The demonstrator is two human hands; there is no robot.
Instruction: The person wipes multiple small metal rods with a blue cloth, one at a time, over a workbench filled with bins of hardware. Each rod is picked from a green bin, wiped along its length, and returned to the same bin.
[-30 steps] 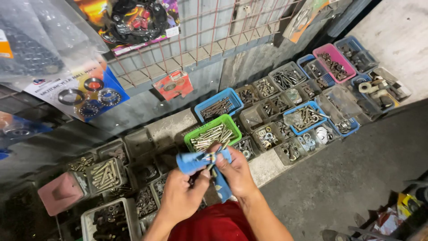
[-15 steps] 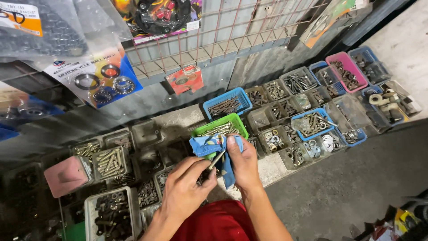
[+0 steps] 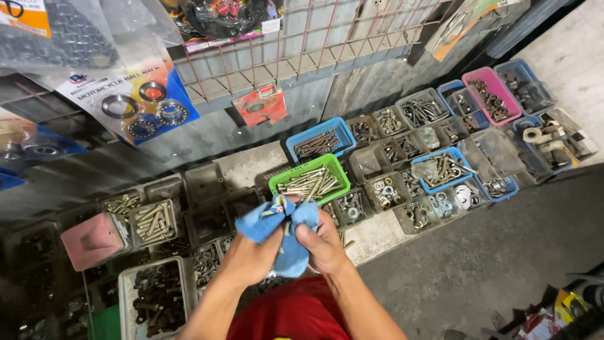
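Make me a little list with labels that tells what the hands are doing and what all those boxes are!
left hand: closed around a blue cloth
right hand: gripping the same cloth from the other side
under the cloth: cannot tell what, if anything, is wrapped inside
nearest box: green basket of long bolts, just beyond the hands
behind it: blue basket of dark bolts
far right: pink basket of dark metal parts
left side: pink box turned upside down
above: wire rack with hanging packets

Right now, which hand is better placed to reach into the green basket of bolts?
Likely right. The right hand sits just below the green basket; the left hand is lower and farther left. Both grip the blue cloth.
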